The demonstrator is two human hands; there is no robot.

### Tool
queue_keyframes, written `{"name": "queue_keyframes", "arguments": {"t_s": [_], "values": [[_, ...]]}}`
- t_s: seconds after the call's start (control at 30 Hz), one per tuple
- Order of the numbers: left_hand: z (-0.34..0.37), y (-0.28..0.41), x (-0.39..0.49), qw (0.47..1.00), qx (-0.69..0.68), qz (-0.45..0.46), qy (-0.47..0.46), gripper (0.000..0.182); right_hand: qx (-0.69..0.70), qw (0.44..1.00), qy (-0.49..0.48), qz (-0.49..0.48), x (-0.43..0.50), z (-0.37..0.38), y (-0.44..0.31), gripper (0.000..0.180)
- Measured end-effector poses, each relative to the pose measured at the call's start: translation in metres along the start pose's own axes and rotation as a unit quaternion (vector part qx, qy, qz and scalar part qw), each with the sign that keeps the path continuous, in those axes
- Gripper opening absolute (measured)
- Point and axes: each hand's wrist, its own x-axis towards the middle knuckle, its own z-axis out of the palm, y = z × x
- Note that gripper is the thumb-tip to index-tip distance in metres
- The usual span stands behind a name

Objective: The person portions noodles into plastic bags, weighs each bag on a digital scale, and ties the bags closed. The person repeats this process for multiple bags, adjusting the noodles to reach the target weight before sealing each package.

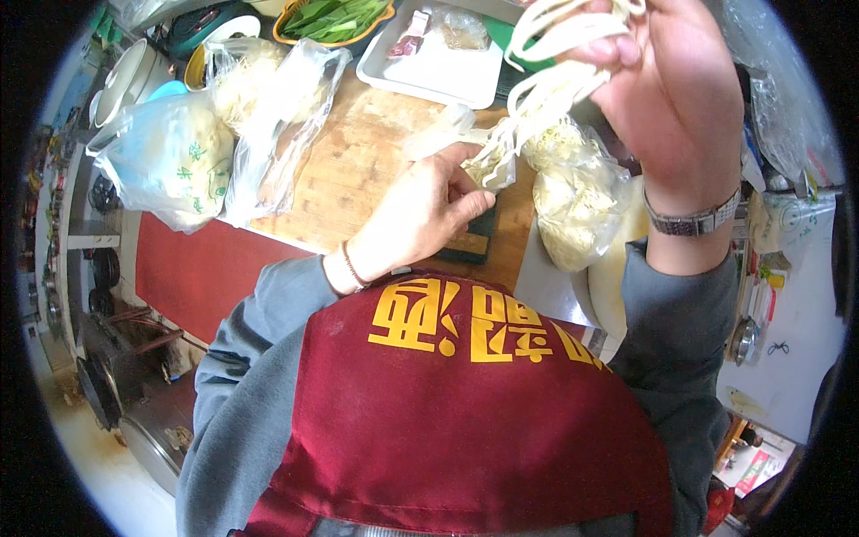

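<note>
My right hand is raised at the upper right, its fingers closed on a bundle of pale noodles that hangs down to the left. The strands reach a small clear plastic bag over the wooden board. My left hand is at that bag, with thumb and fingers bent around its near edge; the fingertips are partly hidden. Under the left hand lies a dark flat object with a tan panel, perhaps a scale. Just right of the board is a larger clear bag of thin noodles.
Two plastic bags with pale contents, one knotted-looking and one of noodles, stand at the left. Behind are a white tray with small bagged items and an orange-rimmed basket of green leaves. Pots stand at the far left.
</note>
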Motion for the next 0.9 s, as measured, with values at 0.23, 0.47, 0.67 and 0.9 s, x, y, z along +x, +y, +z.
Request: {"name": "queue_keyframes", "arguments": {"t_s": [0.23,0.47,0.67,0.9], "values": [[0.009,0.001,0.01,0.995,-0.057,0.026,0.083,0.017,0.035,0.997,-0.036,-0.064,-0.001,0.006,-0.006,0.024],[-0.006,-0.011,-0.002,0.991,0.075,0.036,0.104,0.028,0.017,0.994,-0.104,-0.039,0.009,-0.034,0.036,0.026],[-0.027,-0.012,-0.03,0.984,0.032,-0.015,0.175,0.03,-0.075,0.996,-0.016,0.037,-0.003,-0.046,0.07,0.019],[-0.031,-0.017,-0.055,0.978,-0.007,-0.02,0.209,0.028,-0.201,0.977,-0.039,0.066,-0.004,-0.065,0.096,0.013]]}}
